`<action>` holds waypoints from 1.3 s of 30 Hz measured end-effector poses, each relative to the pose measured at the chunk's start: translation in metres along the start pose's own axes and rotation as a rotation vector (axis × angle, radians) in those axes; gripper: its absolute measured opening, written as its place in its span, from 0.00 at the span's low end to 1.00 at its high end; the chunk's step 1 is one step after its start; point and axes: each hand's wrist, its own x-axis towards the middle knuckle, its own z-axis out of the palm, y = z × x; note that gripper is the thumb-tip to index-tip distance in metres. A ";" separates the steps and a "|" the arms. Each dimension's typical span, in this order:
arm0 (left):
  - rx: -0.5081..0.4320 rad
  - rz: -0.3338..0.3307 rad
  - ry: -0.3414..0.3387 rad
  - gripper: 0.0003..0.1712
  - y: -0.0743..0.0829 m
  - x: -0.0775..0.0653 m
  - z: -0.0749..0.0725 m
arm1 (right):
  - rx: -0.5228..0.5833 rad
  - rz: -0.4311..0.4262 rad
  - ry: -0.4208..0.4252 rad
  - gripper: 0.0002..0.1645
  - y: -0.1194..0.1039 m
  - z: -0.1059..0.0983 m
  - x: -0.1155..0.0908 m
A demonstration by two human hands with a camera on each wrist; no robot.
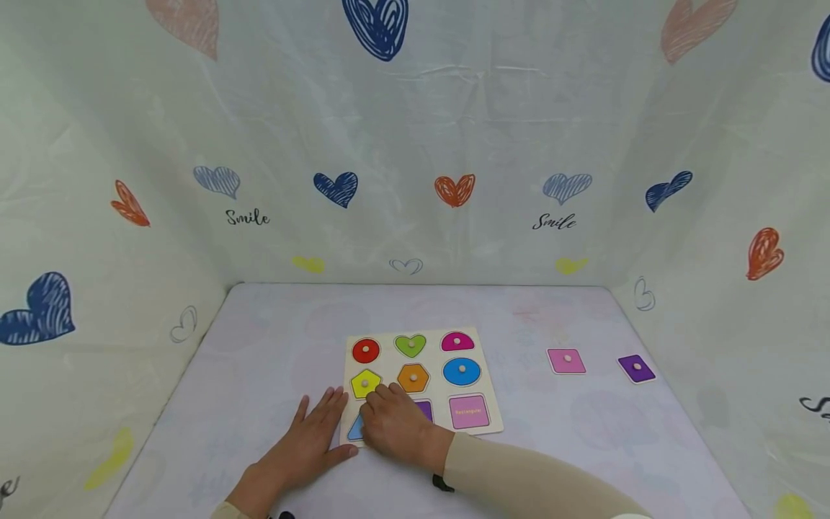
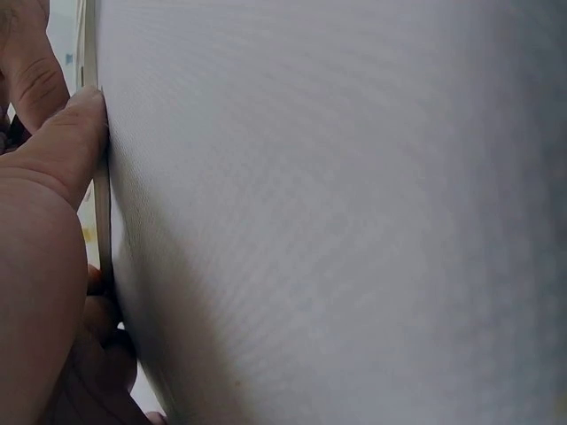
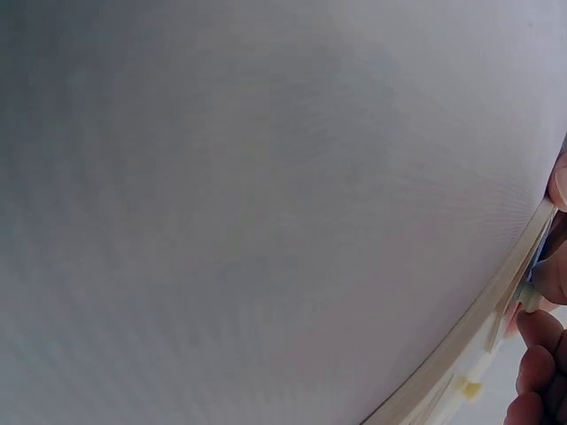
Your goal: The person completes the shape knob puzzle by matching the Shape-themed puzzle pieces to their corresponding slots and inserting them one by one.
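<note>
A wooden shape puzzle board (image 1: pixel 496 422) lies near the front of the table. My left hand (image 1: pixel 311 440) rests at its left side, fingers extended, with the thumb at the front-left corner. In the left wrist view, that thumb (image 2: pixel 75 133) presses against the board's edge. Over the lower-left corner, my right hand (image 1: pixel 398 425) pinches the knob (image 3: pixel 529 297) of a blue triangle piece (image 1: pixel 354 431), which it mostly covers. Partly behind that hand is a purple square slot (image 1: pixel 424 409). Beside it, a pink slot (image 1: pixel 469 411) bears the word "Rectangular".
Knobbed pieces on the board include a red circle (image 1: pixel 366 350), green heart (image 1: pixel 411 346), magenta semicircle (image 1: pixel 457 342), yellow pentagon (image 1: pixel 365 383), orange hexagon (image 1: pixel 413 378) and blue oval (image 1: pixel 462 371). Loose to the right lie a pink rectangle (image 1: pixel 566 361) and a purple square (image 1: pixel 636 368).
</note>
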 end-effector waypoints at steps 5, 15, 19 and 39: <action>0.003 0.005 0.004 0.59 0.000 0.000 0.000 | 0.000 0.001 -0.006 0.23 0.000 0.000 0.000; 0.009 0.020 0.012 0.58 -0.001 0.002 0.002 | 0.028 0.017 0.015 0.22 0.001 0.002 -0.001; 0.013 0.021 0.014 0.58 -0.003 0.003 0.004 | 0.027 0.023 0.017 0.23 0.001 0.002 -0.001; 0.007 0.004 0.008 0.60 -0.003 0.002 0.005 | 0.000 0.099 -0.005 0.28 0.021 -0.007 -0.006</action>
